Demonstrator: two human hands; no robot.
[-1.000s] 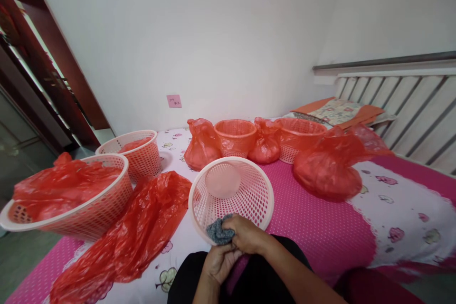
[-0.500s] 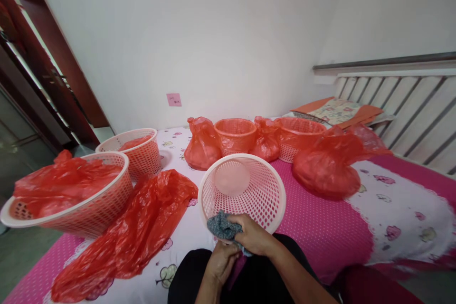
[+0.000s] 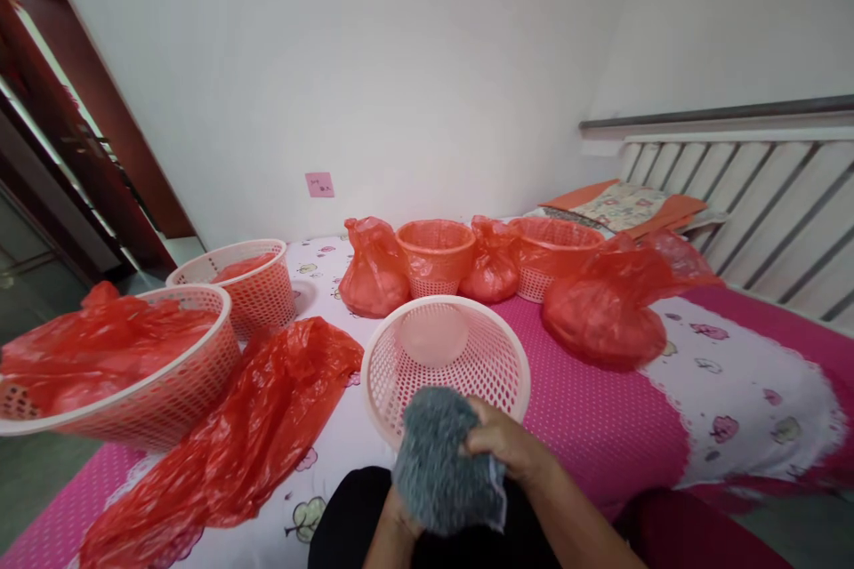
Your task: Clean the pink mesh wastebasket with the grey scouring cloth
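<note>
A fuzzy grey-blue cloth (image 3: 444, 467) is spread out over my lap, in front of the near rim of a pink plastic mesh basket (image 3: 437, 342). My right hand (image 3: 497, 440) is closed on the cloth's upper right part, thumb on top. Behind the cloth's lower left edge is my left hand (image 3: 404, 511); the cloth covers its fingers. The basket tilts its open mouth toward me, and its bottom and inner wall show no contents. Part of its near rim is hidden by the cloth and my right hand.
Left lie a loose red plastic bag (image 3: 267, 427) and two baskets with red bags inside, the nearer basket (image 3: 180, 400) large. Along the wall stand knotted red bags (image 3: 374, 271) and red-lined baskets (image 3: 437, 253). Another filled bag (image 3: 604, 311) sits right, before a folded mat (image 3: 627, 206).
The cloth has come up from the basket's near rim and opened out, its fuzzy side now covering my left hand. My right hand has moved slightly right. The view has shifted a little.
</note>
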